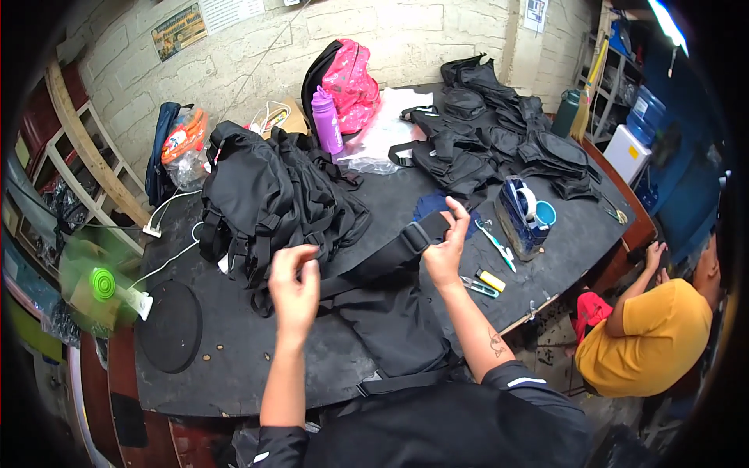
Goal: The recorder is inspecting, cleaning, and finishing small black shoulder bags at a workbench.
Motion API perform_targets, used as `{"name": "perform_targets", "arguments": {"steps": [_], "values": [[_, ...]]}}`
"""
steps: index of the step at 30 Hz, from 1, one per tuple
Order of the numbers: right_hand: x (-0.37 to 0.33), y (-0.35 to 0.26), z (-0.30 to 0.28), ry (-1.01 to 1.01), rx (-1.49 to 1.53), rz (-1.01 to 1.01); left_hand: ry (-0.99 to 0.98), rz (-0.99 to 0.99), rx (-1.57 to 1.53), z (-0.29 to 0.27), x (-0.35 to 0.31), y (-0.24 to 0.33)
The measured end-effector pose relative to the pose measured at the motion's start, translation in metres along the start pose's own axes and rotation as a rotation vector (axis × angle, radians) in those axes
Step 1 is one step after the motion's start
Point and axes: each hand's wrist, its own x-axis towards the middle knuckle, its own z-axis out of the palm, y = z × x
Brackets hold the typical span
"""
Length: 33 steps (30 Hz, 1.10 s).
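My right hand (445, 251) grips a wide black strap (382, 260) near its plastic buckle (416, 236), thumb and forefinger raised. The strap slants down leftward over a black bag (402, 327) that lies at the table's near edge. To its left, my left hand (295, 290) is lifted with curved fingers and thumb apart, and nothing shows in it. Behind that hand stands a heap of black backpacks (261, 195) with hanging straps. Beyond my right hand lies a dark blue cloth (431, 205), partly hidden by the hand.
Right of my hand lie a toothbrush (496, 244), thread snips (479, 287), a yellow lighter (491, 281) and a holder with tape rolls (521, 226). Farther back are black bags (499, 140), a purple bottle (327, 121) and a pink backpack (349, 86). A green fan (101, 284) stands left; a person in yellow (647, 339) sits right.
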Motion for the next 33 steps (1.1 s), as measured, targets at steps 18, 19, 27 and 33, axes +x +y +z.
{"name": "perform_targets", "arguments": {"steps": [18,19,27,33], "values": [[-0.035,0.075,-0.170,-0.345,-1.498,0.362,-0.328,-0.310,-0.771,0.117,0.043,-0.032],[-0.033,0.076,-0.172,-0.399,-1.454,0.344,-0.316,-0.294,-0.820,0.120,0.043,-0.030],[-0.005,0.026,-0.074,-0.319,-0.282,0.443,-0.240,-0.332,-1.060,0.130,0.046,-0.033],[-0.001,-0.041,0.019,-0.353,-0.226,0.150,-0.206,-0.454,-1.334,0.125,0.042,-0.007]]}}
